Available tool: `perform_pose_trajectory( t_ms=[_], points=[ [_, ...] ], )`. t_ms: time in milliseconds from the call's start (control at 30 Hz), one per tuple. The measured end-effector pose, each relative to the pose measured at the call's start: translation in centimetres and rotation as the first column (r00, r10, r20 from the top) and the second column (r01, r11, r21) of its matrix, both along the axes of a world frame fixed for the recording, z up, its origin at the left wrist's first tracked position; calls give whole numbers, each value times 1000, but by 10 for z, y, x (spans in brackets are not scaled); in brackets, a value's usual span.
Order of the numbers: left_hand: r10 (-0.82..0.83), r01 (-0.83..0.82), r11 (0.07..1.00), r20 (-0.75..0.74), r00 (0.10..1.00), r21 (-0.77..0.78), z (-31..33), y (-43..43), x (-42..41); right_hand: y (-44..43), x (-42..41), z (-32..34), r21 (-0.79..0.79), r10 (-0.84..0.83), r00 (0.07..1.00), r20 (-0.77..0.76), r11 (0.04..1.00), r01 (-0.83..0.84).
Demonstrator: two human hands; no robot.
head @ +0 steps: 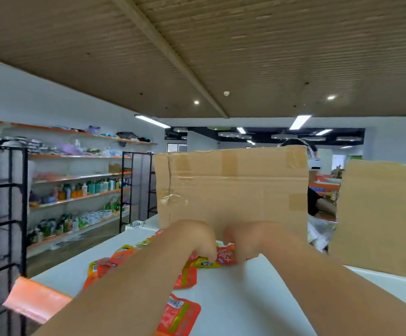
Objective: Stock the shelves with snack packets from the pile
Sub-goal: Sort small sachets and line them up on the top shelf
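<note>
Here, a red-and-yellow snack packet [224, 257] lies on the white shelf top [245, 299] just in front of the cardboard box [231, 187], directly between the two hands; the left hand [194, 238] grips its left end with fingers curled down over it, and the right hand [248, 241] pinches its right end with fingers bent likewise, though motion blur softens the fingertips. Both forearms reach straight towards the box. More orange-red packets [180, 314] lie scattered on the same surface, nearer the camera than the box and to its left; an orange edge strip [35, 299] runs along the shelf top's near-left side. A second cardboard box [378, 214] stands to the right of the first; behind the first box a person [314, 202] is partly visible. Well to the box's left, wall shelves [81, 190] carry bottles, and a black rack [10, 214] stands further left.
</note>
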State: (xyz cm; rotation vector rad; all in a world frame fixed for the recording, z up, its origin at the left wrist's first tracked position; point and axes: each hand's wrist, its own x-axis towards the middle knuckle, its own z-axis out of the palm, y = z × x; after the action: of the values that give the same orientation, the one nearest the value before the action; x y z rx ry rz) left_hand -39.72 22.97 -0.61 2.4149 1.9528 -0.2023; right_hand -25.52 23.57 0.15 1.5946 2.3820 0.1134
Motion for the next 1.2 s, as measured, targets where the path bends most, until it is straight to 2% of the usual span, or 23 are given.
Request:
perform_pose_trajectory(
  t_ms=[167,433,600,700,800,867,967,1067,1133,1200],
  points=[
    [-5,-8,994,113,994,111,-21,15,-13,3,-4,-28,36,-31,998,-52,999,33],
    [-90,54,977,172,981,204,-25,11,-20,1,4,-30,59,-15,989,-148,998,23],
    [-136,48,956,291,947,291,-21,8,-24,1,15,-23,100,21,958,-287,995,8],
    [-180,-8,911,415,892,413,-19,10,-27,2,22,-17,193,63,930,-363,981,9],
    [-252,-131,827,570,782,546,-14,10,-27,8,31,-14,301,92,885,-456,952,56],
    [-308,-211,781,656,689,588,-10,9,-27,11,38,-10,287,95,791,-605,952,105],
    [-314,-261,792,734,603,553,-7,9,-28,11,46,-4,211,52,654,-755,963,168],
    [-231,-230,853,735,638,468,-9,14,-28,8,50,-1,102,-19,570,-821,978,180],
    [-128,-177,915,676,726,363,-12,15,-27,8,52,-2,38,-86,537,-839,976,216],
    [-33,-137,953,539,841,271,-15,12,-26,9,54,-6,-31,-185,542,-820,959,281]
  ],
)
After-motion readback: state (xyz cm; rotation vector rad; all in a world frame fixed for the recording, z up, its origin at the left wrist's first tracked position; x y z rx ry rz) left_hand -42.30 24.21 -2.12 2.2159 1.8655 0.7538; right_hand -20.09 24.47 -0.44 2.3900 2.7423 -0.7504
